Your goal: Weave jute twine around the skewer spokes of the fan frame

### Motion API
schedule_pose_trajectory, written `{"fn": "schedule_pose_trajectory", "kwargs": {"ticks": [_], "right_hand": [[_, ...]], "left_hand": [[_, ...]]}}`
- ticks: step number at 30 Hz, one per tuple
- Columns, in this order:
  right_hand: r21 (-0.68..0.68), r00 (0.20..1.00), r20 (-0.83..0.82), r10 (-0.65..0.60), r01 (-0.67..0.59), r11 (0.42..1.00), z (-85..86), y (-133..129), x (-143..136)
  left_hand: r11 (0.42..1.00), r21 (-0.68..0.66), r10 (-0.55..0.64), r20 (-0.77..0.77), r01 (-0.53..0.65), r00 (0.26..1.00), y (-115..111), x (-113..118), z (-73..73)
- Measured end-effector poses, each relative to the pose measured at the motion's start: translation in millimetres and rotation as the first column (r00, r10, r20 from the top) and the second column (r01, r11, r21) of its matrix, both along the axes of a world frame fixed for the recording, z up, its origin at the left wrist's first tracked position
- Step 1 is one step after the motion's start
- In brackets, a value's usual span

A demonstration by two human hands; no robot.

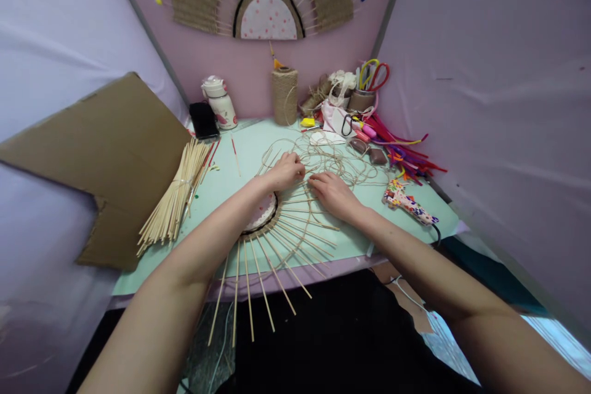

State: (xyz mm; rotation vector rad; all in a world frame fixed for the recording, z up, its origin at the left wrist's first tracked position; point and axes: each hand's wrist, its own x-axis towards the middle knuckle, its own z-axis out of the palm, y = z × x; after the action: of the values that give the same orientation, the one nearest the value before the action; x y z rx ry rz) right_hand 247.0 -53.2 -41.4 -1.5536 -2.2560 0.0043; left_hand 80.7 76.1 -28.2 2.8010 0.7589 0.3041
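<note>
A half-round piece with a pink-dotted centre (261, 212) and thin sticks (272, 258) fanning out from it lies on the pale green table, some sticks reaching past the front edge. My left hand (287, 171) is at its far side, fingers curled together over the twine and stick ends; what they pinch is too small to make out. Close on its right, my right hand (333, 192) rests with bent fingers on the sticks and twine, its fingertips partly hidden. Loose twine (339, 157) lies tangled behind both hands.
A bundle of sticks (173, 197) and brown cardboard (133, 166) stand left. Behind are a bottle (220, 104), a twine spool (285, 96) and a scissors cup (362, 100). To the right lie pipe cleaners (406, 154) and a patterned glue gun (409, 203). A finished fan (194, 0) hangs above.
</note>
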Motion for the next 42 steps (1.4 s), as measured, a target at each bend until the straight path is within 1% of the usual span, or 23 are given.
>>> {"fn": "schedule_pose_trajectory", "kwargs": {"ticks": [7, 13, 19, 23, 28, 34, 37, 42], "right_hand": [[-0.003, 1.0, -0.03, 0.006, -0.006, 1.0, 2.1, 2, 0], [-0.026, 1.0, -0.019, -0.023, 0.022, 0.999, 4.6, 4, -1], [-0.04, 0.998, 0.044, -0.048, 0.05, 0.998, 9.4, 5, -2], [-0.035, 0.998, 0.048, -0.046, 0.048, 0.998, 9.0, 6, -2], [-0.035, 0.998, 0.032, -0.052, 0.053, 0.998, 8.6, 9, -1], [-0.104, 0.986, -0.029, -0.163, 0.159, 0.982, 16.6, 16, -4], [-0.15, 0.984, -0.04, -0.171, 0.164, 0.975, 18.5, 23, -5], [-0.178, 0.981, -0.107, -0.159, 0.138, 0.974, 17.6, 32, -5]], "left_hand": [[0.999, -0.018, 0.039, -0.058, -0.04, 0.998, -4, 2, 8.0], [0.998, -0.036, 0.053, -0.121, -0.058, 0.991, -8, 3, 16.1], [0.996, -0.036, 0.068, -0.175, -0.076, 0.982, -13, 3, 23.1], [0.995, -0.058, 0.066, -0.194, -0.078, 0.979, -14, 2, 25.6], [0.995, -0.075, 0.045, -0.189, -0.06, 0.981, -13, 1, 24.8], [0.997, -0.054, 0.037, -0.168, -0.046, 0.985, -10, 1, 17.5], [0.997, -0.052, 0.044, -0.147, -0.052, 0.988, -9, 0, 14.0], [0.998, -0.034, 0.053, -0.131, -0.058, 0.99, -9, -1, 11.2]]}}
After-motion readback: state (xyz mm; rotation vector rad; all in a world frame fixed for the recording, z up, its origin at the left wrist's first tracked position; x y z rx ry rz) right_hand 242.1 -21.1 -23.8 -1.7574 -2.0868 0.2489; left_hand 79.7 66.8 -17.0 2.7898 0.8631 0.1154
